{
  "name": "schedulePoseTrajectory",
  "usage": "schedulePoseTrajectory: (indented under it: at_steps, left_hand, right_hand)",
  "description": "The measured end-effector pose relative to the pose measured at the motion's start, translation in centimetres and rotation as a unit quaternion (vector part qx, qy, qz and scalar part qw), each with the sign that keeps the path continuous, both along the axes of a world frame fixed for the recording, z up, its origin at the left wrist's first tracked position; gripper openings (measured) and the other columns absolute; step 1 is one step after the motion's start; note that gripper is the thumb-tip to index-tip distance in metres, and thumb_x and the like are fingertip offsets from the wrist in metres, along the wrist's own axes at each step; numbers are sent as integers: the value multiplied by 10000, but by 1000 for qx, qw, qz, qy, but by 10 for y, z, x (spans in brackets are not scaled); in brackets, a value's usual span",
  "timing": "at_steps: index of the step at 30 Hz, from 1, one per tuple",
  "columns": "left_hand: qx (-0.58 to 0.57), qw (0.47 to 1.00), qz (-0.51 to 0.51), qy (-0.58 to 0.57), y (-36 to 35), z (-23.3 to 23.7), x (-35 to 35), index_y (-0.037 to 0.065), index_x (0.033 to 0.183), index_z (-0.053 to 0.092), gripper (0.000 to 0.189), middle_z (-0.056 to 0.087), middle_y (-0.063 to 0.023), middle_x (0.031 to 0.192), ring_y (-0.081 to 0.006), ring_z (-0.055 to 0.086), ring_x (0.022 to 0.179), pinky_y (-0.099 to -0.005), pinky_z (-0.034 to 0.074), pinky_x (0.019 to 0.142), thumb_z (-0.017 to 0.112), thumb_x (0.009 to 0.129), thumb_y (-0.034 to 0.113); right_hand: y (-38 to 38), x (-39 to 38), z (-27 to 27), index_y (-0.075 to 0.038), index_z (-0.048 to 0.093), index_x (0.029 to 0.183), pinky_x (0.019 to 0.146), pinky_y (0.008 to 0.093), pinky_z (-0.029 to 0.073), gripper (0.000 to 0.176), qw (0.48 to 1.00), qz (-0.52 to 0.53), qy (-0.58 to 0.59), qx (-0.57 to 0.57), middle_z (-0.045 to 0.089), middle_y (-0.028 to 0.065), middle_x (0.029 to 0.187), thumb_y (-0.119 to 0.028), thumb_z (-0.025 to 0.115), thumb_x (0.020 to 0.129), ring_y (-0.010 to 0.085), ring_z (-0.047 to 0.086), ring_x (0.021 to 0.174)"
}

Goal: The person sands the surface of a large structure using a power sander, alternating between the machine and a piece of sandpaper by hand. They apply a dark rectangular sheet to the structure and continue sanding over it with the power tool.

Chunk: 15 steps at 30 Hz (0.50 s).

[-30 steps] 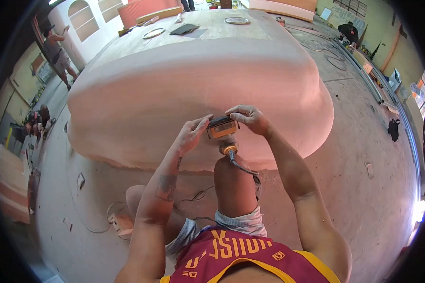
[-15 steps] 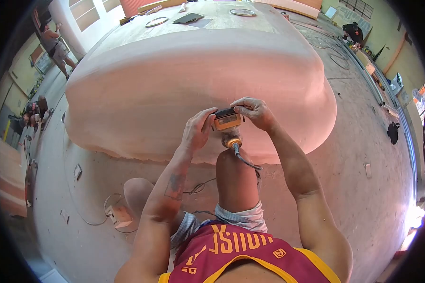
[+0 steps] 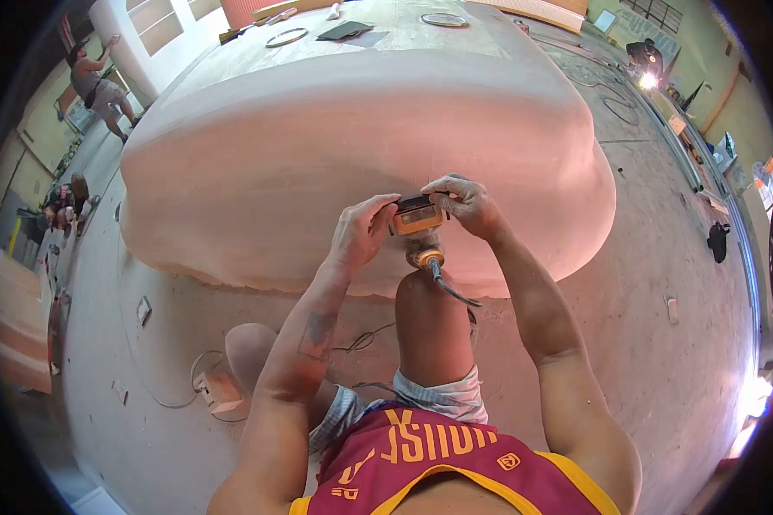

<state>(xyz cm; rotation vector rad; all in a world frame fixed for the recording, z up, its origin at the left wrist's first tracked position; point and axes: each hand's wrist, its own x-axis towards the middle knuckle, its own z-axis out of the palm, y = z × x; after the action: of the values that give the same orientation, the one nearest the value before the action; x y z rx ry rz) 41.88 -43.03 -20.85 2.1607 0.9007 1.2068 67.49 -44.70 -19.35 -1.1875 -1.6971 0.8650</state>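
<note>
An orange and black power sander (image 3: 418, 221) rests against my raised knee, its cord hanging down over the leg and its dark pad facing away from me. The fingers of my left hand (image 3: 362, 230) close on the left end of the pad. At the pad's right end, my right hand (image 3: 465, 206) pinches the edge between thumb and fingers. Just beyond both hands stands a large rounded pinkish form (image 3: 258, 189), its surface dusty and smooth.
On top of the form lie dark sheets (image 3: 345, 31) and two hoops (image 3: 444, 19). A box with a cord (image 3: 222, 392) sits on the dusty floor at left. One person (image 3: 101, 90) stands at far left; another (image 3: 645, 57) crouches at far right beside a bright spark.
A bright spark has appeared by the crouching person at far right. My hands and the sander have barely shifted, slightly right in view.
</note>
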Motion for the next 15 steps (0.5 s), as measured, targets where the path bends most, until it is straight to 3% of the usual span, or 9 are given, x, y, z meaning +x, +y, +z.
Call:
schedulePoseTrajectory:
  at_steps: [4, 7, 10, 15]
  left_hand:
    - [-26, 998, 13, 53, -4, 11, -2, 15, 1235, 715, 234, 761, -191, 982, -217, 725, 777, -335, 569, 719, 649, 1056, 151]
    - [75, 997, 1, 13, 5, -4, -1, 11, 1249, 713, 248, 770, -215, 1054, -288, 777, 867, -358, 594, 773, 656, 1048, 145]
    - [106, 994, 7, 18, 8, -10, -2, 7, 1257, 714, 257, 761, -232, 1110, -352, 779, 980, -380, 603, 817, 656, 1047, 141]
    - [90, 996, 0, 20, 10, -11, -4, 9, 1251, 723, 251, 757, -237, 1126, -354, 775, 1001, -377, 601, 814, 657, 1048, 143]
  right_hand:
    - [-1, -1, -1, -70, 771, 1152, 825, 330, 582, 163, 1000, -7, -6, 4, 722, 46, 1108, -100, 679, 1020, 149, 679, 941]
    - [-1, -3, 1, -70, 764, 1139, 838, 341, 588, 154, 1000, -14, -17, 7, 718, 56, 1103, -95, 681, 1011, 166, 689, 950]
    - [-2, -3, 0, -69, 751, 1134, 852, 357, 596, 148, 999, -17, -34, 28, 712, 68, 1100, -93, 681, 1006, 190, 700, 969]
    - [-4, -4, 3, -73, 739, 1142, 873, 376, 608, 149, 998, -15, -44, 39, 706, 74, 1104, -105, 676, 1011, 210, 708, 998]
